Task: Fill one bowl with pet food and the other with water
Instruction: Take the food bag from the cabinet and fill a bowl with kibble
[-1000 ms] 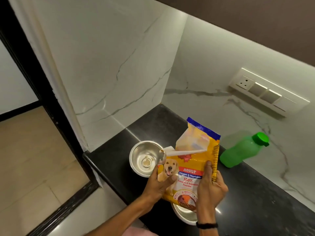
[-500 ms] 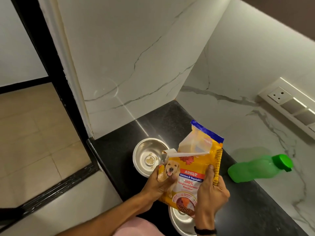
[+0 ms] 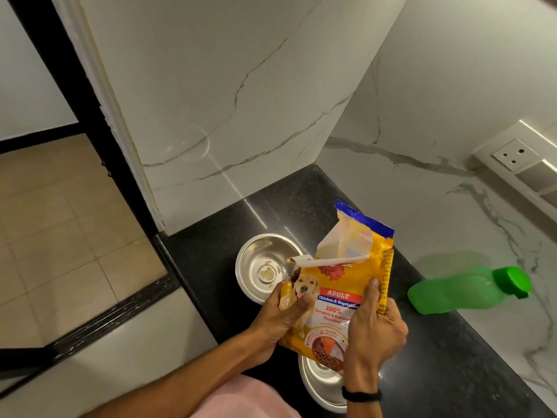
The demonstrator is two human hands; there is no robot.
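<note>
A yellow pet food bag with a dog picture and a torn-open top is held upright over the black counter. My left hand grips its left edge and my right hand grips its right edge. The bag's open left corner leans toward a steel bowl at the counter's left end, which holds a few kibble bits at its bottom. A second steel bowl sits below the bag, mostly hidden by the bag and my right wrist. A green water bottle with its cap on lies on its side at right.
White marble walls close the counter at the back and on the left. A socket and switch panel is on the back wall at right. The counter's front edge drops to a tiled floor on the left.
The view has tilted down and turned left. The bag's open corner has dipped toward the left bowl, and a few more kibble bits lie in that bowl. Both hands keep their grip.
</note>
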